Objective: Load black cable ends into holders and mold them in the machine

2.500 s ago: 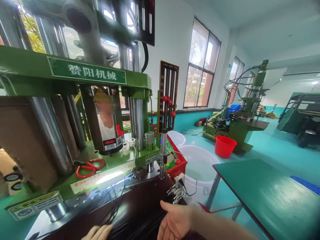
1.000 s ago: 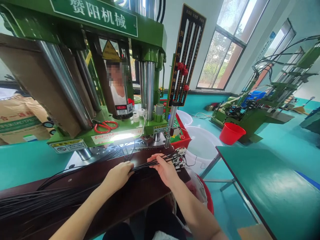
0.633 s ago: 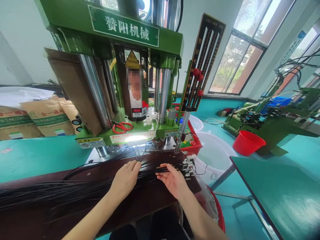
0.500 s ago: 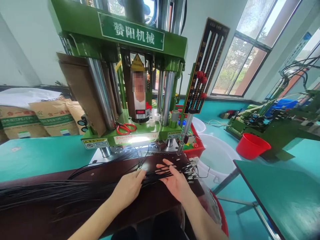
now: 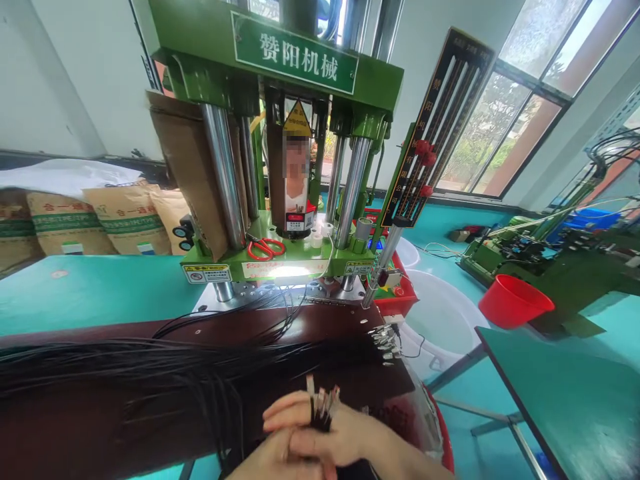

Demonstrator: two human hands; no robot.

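Observation:
A small bundle of black cables with metal connector ends pointing up is held at the bottom centre, in front of the table's near edge. My right hand is closed around it, fingers pointing left. My left hand presses against the right from below, closed on the same bundle; its fingers are partly hidden and a little blurred. Beyond the hands, a larger pile of black cables stretches across the dark brown table, and its connector ends lie grouped at the right edge.
A green press machine stands behind the table, with red-handled scissors on its platform. At the right are a white tub, a red bucket and a green-topped table. Paper sacks line the left wall.
Both hands have moved down and toward me from the cable pile, bringing a small bundle of cables with them. The view has shifted, so the machine appears farther right.

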